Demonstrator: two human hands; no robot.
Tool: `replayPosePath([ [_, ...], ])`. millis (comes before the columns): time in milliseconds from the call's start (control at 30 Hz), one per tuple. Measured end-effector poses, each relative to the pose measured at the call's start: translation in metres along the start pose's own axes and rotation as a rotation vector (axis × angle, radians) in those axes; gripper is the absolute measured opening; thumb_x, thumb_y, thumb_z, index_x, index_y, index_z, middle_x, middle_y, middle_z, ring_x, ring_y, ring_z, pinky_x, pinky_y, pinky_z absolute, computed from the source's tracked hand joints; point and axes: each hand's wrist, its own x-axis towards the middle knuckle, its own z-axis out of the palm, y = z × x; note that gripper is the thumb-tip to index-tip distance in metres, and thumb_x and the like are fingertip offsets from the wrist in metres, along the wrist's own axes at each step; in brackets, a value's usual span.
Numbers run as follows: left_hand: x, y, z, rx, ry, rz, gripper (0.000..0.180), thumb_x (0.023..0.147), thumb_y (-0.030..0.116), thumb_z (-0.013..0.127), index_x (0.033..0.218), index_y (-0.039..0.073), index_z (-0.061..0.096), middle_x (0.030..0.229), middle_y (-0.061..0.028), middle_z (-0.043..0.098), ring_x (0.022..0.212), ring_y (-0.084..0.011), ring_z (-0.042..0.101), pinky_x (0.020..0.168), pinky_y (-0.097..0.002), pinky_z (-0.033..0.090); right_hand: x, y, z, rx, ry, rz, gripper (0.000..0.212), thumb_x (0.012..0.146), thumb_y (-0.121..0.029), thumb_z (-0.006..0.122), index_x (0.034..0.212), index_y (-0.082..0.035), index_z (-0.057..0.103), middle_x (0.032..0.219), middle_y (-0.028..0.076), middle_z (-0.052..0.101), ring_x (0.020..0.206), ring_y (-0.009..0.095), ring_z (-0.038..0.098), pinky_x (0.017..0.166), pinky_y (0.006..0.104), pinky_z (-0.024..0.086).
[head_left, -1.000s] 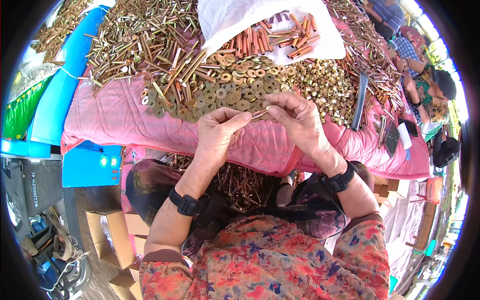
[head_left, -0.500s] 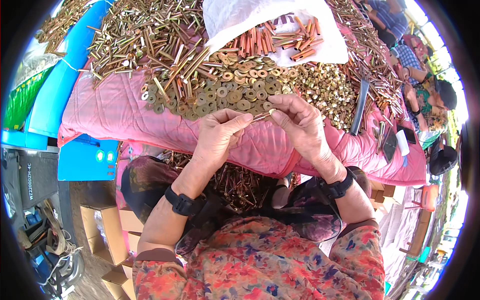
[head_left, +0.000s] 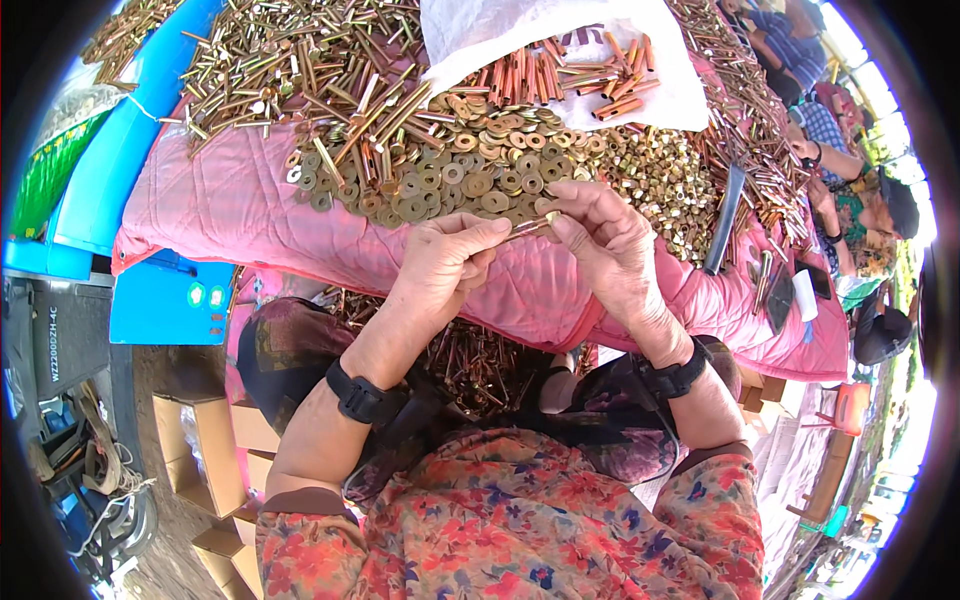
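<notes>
Spreading over the work surface, a pink quilted cloth (head_left: 230, 220) bears a wide heap of metal rods (head_left: 300, 75) at far left. A white bag (head_left: 465, 45) lies beside them. Nearer the person sits a pile of flat round washers (head_left: 450, 178), adjoined on the right by small brass-coloured nuts (head_left: 672, 180). Copper-coloured tubes (head_left: 515, 80) rest on the bag. Above the cloth, just short of the washers, the left hand (head_left: 442, 265) pinches a slim rod (head_left: 529, 229) between thumb and fingers. The right hand (head_left: 612, 248) touches its other end, thumb against a small gold-coloured piece (head_left: 552, 217); whether its fingers close around that piece, I cannot tell.
</notes>
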Motion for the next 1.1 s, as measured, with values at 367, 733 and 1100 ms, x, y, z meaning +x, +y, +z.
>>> replayPosePath([
  [367,0.0,-0.002,-0.005,0.253,0.017,0.255,0.011,0.077,0.01,0.071,0.078,0.001,0.065,0.06,0.0041,0.054,0.047,-0.0011,0.039,0.043,-0.0175,0.026,0.002,-0.016,0.002,-0.581,-0.126,-0.226,0.041,0.085,-0.006,0.06,0.124,-0.008,0.049,0.082,0.003,0.064,0.071,0.01,0.059,0.066,0.025,0.048],
  [733,-0.003,-0.005,0.001,0.327,0.026,0.24,0.011,0.078,0.009,0.069,0.074,0.002,0.063,0.06,0.0015,0.053,0.052,-0.0048,0.044,0.048,-0.0199,0.031,0.004,-0.016,-0.002,-0.323,-0.117,0.009,0.056,0.08,-0.008,0.066,0.131,-0.01,0.042,0.082,0.005,0.063,0.072,0.01,0.057,0.066,0.0247,0.047],
  [1100,-0.007,0.0,-0.003,0.339,0.036,0.162,0.011,0.078,0.009,0.069,0.074,0.001,0.062,0.063,0.0007,0.055,0.054,-0.0054,0.045,0.049,-0.02,0.032,0.002,-0.027,0.004,-0.66,-0.107,-0.016,0.053,0.082,-0.013,0.065,0.13,-0.008,0.044,0.083,0.008,0.064,0.07,0.012,0.059,0.064,0.0279,0.048],
])
